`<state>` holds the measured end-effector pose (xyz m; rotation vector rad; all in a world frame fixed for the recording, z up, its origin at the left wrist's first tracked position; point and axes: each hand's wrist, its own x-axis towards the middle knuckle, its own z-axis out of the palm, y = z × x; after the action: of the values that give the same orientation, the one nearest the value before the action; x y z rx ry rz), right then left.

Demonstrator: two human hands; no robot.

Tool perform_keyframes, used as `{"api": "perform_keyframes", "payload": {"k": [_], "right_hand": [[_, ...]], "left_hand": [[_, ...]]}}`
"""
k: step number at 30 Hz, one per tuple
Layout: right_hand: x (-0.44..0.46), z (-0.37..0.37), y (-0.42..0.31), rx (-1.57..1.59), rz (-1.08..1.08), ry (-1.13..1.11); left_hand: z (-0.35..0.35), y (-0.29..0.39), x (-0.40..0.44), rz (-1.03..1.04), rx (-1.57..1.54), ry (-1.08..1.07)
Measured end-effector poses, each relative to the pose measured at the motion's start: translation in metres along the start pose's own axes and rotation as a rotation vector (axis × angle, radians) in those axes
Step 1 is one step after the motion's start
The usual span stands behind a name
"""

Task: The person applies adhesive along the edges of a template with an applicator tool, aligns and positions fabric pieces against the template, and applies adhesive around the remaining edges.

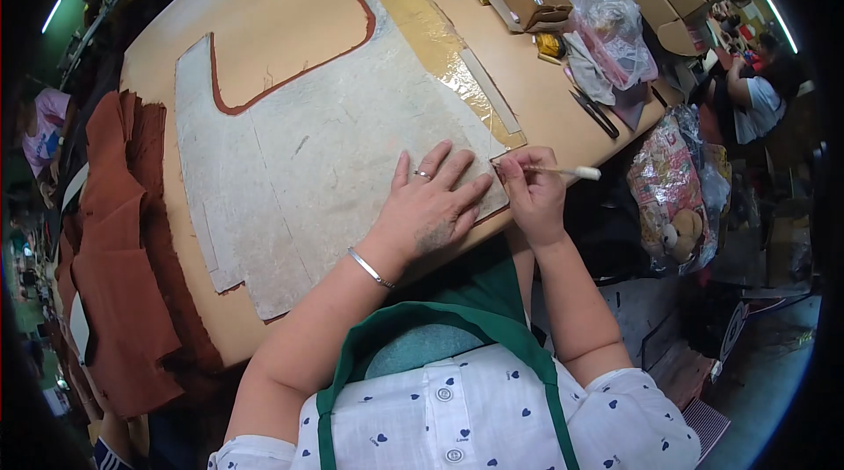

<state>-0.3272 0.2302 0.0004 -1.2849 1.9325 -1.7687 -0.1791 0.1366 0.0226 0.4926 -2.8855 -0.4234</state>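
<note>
A large grey pattern template [308,153] lies flat on the table, with reddish-brown fabric [290,80] showing along its cut-out edge. My left hand [431,202] presses on it, fingers spread, with a ring and a bracelet. At the template's right edge, my right hand [534,193] pinches a slim marking pen [563,171], whose white end points right. The pen's tip is near the template's corner, partly hidden by my fingers. A yellowish strip [422,21] with clear tape runs along the template's upper right side.
Brown fabric pieces [119,268] hang over the left table edge. At the upper right are a cardboard box of pens [527,8], plastic bags [611,30], a yellow thread spool [551,45] and black scissors [595,112]. Another person [758,101] sits at far right.
</note>
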Motion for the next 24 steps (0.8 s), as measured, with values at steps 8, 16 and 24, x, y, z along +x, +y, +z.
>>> {"api": "perform_keyframes", "payload": {"k": [8,16,24], "right_hand": [[-0.002,-0.003,-0.001,-0.029,0.045,0.007],[-0.032,-0.049,-0.034,-0.180,0.272,-0.289],[-0.010,-0.030,-0.053,0.311,0.347,-0.309]], "left_hand": [[-0.001,0.002,0.000,0.007,0.015,0.002],[0.002,-0.004,-0.002,-0.007,-0.087,0.025],[-0.028,-0.073,-0.044,-0.104,-0.576,0.468]]}}
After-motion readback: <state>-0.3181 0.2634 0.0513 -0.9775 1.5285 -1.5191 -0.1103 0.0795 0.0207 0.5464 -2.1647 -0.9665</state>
